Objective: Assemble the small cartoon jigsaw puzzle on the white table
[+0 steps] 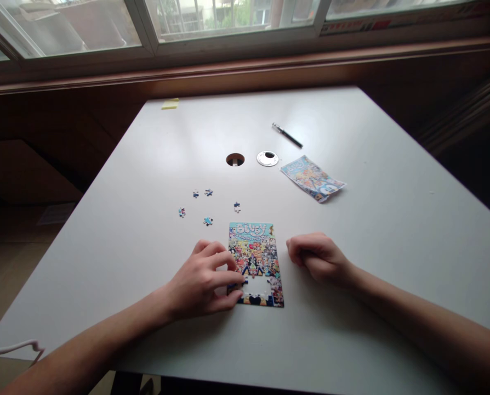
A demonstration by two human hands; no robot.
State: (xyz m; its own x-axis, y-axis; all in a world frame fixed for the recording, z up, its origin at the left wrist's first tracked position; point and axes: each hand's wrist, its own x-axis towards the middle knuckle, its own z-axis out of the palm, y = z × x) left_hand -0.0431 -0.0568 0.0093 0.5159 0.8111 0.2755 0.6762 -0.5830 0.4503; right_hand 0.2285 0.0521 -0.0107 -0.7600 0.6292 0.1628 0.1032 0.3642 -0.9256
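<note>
A nearly filled jigsaw puzzle (269,258) with "Bluey" lettering lies flat on the white table, with a white gap in its lower part. My left hand (208,280) rests over its left edge. Its fingers are bent and apart, and the fingertips touch the puzzle beside the gap. To the right of the puzzle, apart from it, my right hand (317,255) lies on the table, curled into a fist. Several loose puzzle pieces are scattered beyond the left hand, among them a light-blue piece (208,221) and a dark-blue piece (237,207).
A creased picture sheet (311,178) like the puzzle lies at the right, with a black pen (287,135) behind it. Near the middle of the table (125,263) are a round cable hole (235,159) and its cover (267,158). A yellow note (170,103) sits at the far left corner.
</note>
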